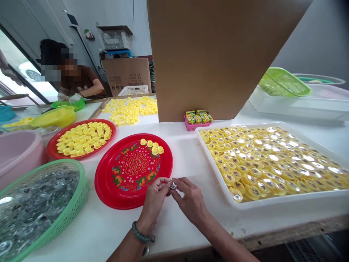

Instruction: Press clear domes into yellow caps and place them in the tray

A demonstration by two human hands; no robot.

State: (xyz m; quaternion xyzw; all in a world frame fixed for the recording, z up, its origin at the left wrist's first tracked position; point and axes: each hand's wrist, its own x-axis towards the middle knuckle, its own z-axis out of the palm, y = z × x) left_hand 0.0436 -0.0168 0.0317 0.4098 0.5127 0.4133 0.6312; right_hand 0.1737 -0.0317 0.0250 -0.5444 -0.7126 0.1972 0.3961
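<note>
My left hand, with a beaded bracelet on its wrist, and my right hand meet in front of me over the white table. Pinched between the fingertips of both is a small clear plastic piece; the fingers hide most of it. Just beyond my left hand lies a red tray with a printed pattern, bearing several small yellow plastic pieces near its far right edge. To my right, a white tray holds many yellow pieces with shiny clear tops.
A green basket of clear plastic parts stands at left, near a pink tub. Behind are another red tray of yellow pieces and a small pink basket. Cardboard rises at the back. A co-worker sits far left.
</note>
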